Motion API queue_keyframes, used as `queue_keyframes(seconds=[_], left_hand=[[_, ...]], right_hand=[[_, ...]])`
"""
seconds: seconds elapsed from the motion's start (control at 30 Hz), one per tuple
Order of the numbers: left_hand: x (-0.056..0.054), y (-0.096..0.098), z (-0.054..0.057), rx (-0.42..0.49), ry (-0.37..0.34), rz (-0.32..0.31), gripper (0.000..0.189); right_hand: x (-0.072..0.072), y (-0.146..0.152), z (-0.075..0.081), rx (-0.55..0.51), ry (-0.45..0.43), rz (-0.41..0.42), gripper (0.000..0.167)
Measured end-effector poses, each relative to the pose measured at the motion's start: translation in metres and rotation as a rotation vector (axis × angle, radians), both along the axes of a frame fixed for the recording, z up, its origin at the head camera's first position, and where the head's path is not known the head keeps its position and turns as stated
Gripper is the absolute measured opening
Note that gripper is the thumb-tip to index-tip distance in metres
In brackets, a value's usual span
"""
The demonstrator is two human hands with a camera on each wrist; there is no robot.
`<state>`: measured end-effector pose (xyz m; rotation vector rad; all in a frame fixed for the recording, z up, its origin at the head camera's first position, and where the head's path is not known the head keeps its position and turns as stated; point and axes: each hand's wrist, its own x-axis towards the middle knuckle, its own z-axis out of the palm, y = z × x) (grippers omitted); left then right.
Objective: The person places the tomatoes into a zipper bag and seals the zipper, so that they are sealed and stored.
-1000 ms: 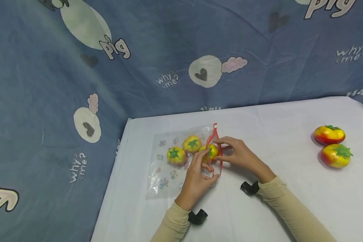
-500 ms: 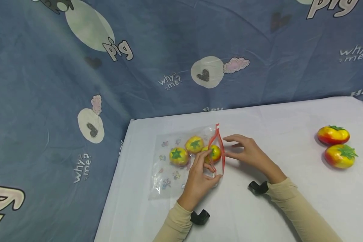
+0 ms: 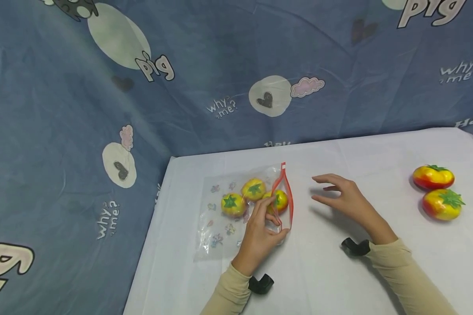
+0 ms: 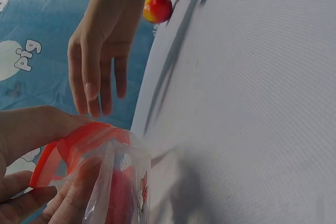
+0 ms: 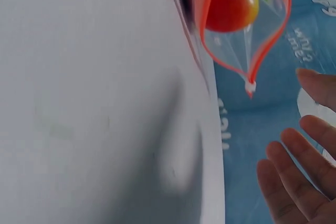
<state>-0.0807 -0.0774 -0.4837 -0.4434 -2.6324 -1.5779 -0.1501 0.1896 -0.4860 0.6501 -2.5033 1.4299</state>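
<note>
A clear zip bag (image 3: 210, 223) with a red zip edge lies on the table, its mouth parted toward the right. Inside are three yellow-red tomatoes: one on the left (image 3: 232, 205), one behind (image 3: 254, 189) and one close to the mouth (image 3: 282, 201). My left hand (image 3: 256, 238) holds the near end of the bag's mouth; in the left wrist view its fingers and thumb are on the red edge (image 4: 92, 132). To the right of the mouth, apart from it, my right hand (image 3: 348, 199) hovers with fingers spread and nothing in them.
Two more tomatoes lie at the table's right side, one farther back (image 3: 433, 177) and one nearer (image 3: 441, 205). A white cloth covers the table (image 3: 319, 271). Behind and to the left hangs a blue printed curtain (image 3: 205, 57).
My right hand has let go of the bag's red edge and moved right, away from it. My left hand keeps its hold, and the tomatoes stay in place.
</note>
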Motion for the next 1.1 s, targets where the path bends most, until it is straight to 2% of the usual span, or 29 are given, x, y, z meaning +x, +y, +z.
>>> queue_keyframes(seconds=[0.17,0.3,0.53,0.77,1.1], left_hand=[[0.001,0.000,0.001,-0.003,-0.009,0.003,0.087],[0.001,0.000,0.000,-0.009,-0.016,0.002,0.087],[0.002,0.000,0.000,-0.013,-0.003,-0.001,0.087],[0.002,0.000,0.001,-0.017,0.001,-0.001,0.087],[0.001,-0.001,0.001,-0.021,0.013,-0.007,0.087]], right_hand=[[0.005,0.014,-0.001,-0.026,-0.001,-0.032,0.049],[0.008,0.024,-0.002,-0.004,0.002,-0.067,0.050],[0.017,0.043,0.002,-0.009,0.030,-0.118,0.052],[0.026,0.065,0.005,0.009,-0.011,-0.220,0.051],[0.038,0.098,0.016,0.083,-0.104,-0.309,0.051]])
